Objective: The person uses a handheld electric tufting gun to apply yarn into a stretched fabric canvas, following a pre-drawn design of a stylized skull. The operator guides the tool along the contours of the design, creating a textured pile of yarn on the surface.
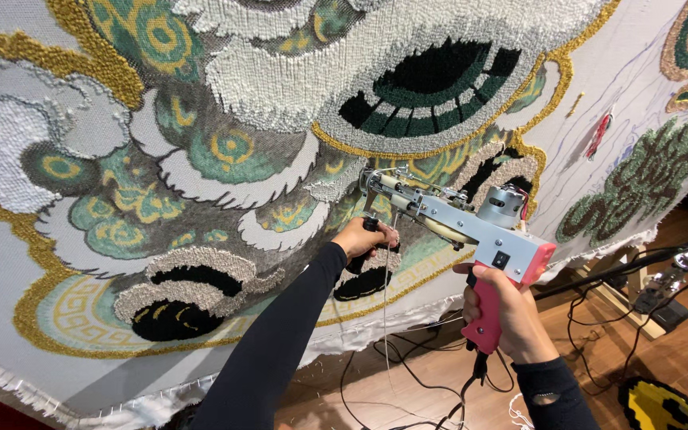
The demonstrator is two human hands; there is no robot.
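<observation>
Both hands are gripping one tufting gun (455, 219), and it is being pressed nose-first against a stretched backing cloth (615, 72). Left hand (366, 236), in a long black sleeve (280, 334), is clenching the black front handle low on the gun's metal frame, just beside the cloth. Right hand (507, 310) is closing around the pink rear grip (487, 314), with the black switch and the small silver motor (503, 205) sitting above it. Thin pale yarn (386, 310) is hanging from the gun between the two hands. Tufted pile in white, grey, green, gold and black is covering most of the cloth. Farther right, black cables (591, 314) are trailing over the wooden floor (599, 374), and a small yellow and black tufted piece (662, 406) is lying at the lower right.
</observation>
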